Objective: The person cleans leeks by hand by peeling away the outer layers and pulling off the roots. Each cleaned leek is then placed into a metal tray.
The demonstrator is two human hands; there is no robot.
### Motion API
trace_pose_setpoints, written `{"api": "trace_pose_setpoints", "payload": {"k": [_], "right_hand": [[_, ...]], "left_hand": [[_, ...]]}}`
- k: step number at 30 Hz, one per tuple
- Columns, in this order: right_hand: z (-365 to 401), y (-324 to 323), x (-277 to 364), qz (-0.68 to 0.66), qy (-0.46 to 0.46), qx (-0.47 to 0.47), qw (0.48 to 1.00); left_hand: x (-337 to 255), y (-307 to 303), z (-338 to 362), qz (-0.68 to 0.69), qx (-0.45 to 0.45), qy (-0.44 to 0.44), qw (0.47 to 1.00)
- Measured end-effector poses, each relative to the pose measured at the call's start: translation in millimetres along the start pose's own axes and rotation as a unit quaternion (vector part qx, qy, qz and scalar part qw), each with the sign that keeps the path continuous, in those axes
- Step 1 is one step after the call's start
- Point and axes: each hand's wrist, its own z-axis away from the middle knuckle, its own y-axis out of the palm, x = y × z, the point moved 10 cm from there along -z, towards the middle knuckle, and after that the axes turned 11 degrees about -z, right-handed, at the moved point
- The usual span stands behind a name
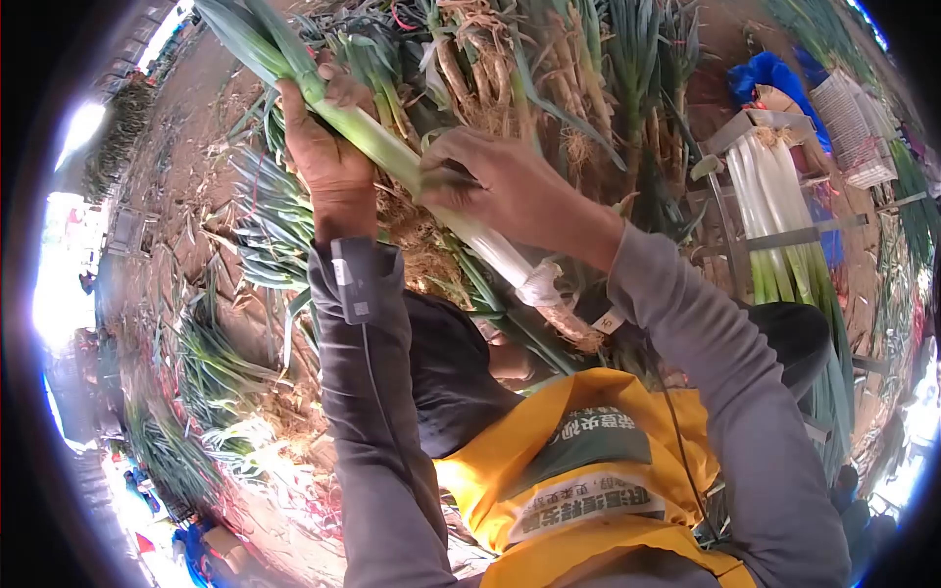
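A long green onion (377, 140) runs diagonally across in front of me, green leaves at the upper left and root end at the lower right. My left hand (328, 157) is closed around its upper part, just below where the leaves fan out. Lower down, my right hand (510, 186) is closed at the stalk, fingers bent against it; they are slightly blurred. Below the right hand the stalk is white. Loose pale skin (539, 286) is bunched near the brownish roots (578, 333).
Unpeeled green onions (480, 78) with dirty roots lie in a heap ahead. At right, a bundle of clean white onions (763, 191) rests in a metal rack (809, 235). More leafy bunches (211, 353) lie on the littered ground at left. I wear a yellow apron (578, 470).
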Motion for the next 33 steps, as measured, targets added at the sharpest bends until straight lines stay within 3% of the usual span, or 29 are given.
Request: {"api": "trace_pose_setpoints", "payload": {"k": [4,8,10,13,14,15,16,17,18,20,21,23,24,26,28,29,31,33], "right_hand": [[52.0,16.1,-1.4,0.043,0.013,0.091,0.995],[186.8,44.0,-48.2,0.075,0.139,0.212,0.964],[315.6,79.9,-122.6,0.199,0.26,0.458,0.826],[364.6,62.6,-169.8,0.241,0.338,0.428,0.803],[295.5,38.9,-129.1,0.209,0.25,0.271,0.906],[208.4,-0.5,-72.1,0.175,0.149,0.099,0.968],[164.4,-13.3,-50.8,0.108,0.174,0.068,0.976],[135.1,-18.7,-40.6,0.039,0.199,0.034,0.979],[119.6,-10.9,-45.3,0.044,0.201,0.026,0.978],[95.2,15.8,-35.0,0.078,0.046,0.08,0.993],[101.2,17.5,-38.9,0.077,0.048,0.079,0.993],[133.1,53.1,-57.6,0.148,0.089,0.223,0.959],[159.9,58.7,-58.8,0.114,0.067,0.209,0.969],[265.1,95.6,-93.2,0.198,0.137,0.43,0.87],[365.7,77.6,-111.9,0.128,0.072,0.319,0.936],[345.5,75.9,-121.0,0.133,0.064,0.32,0.936],[328.9,82.1,-140.4,0.201,0.246,0.421,0.85],[184.8,16.6,-64.6,0.141,0.176,0.107,0.968]], "left_hand": [[-12.9,-9.9,0.9,-0.005,0.02,-0.001,1.0],[-34.6,-24.4,2.0,-0.099,-0.017,0.039,0.994],[-43.9,-35.1,6.3,-0.156,-0.053,0.059,0.985],[-55.6,-48.4,1.1,-0.178,-0.077,0.062,0.979],[-53.3,-48.1,6.0,-0.176,-0.078,0.055,0.98],[-51.9,-46.2,8.6,-0.174,-0.076,0.052,0.981],[-52.0,-44.7,5.9,-0.188,-0.05,0.054,0.979],[-54.7,-48.4,8.7,-0.208,-0.117,0.085,0.967],[-49.8,-42.9,7.6,-0.195,-0.096,0.083,0.973],[-49.9,-37.5,1.4,-0.168,-0.055,0.08,0.981],[-48.3,-40.0,1.4,-0.168,-0.056,0.078,0.981],[-56.1,-54.3,15.3,-0.253,-0.12,0.092,0.955],[-62.1,-64.7,25.3,-0.279,-0.22,0.107,0.929],[-75.1,-61.0,26.2,-0.295,-0.198,0.13,0.926],[-84.7,-54.1,23.5,-0.307,-0.175,0.162,0.921],[-89.4,-49.5,21.0,-0.307,-0.173,0.17,0.92],[-85.7,-49.4,41.2,-0.383,-0.236,0.144,0.881],[-85.1,-42.6,26.5,-0.323,-0.202,0.16,0.911]]}}
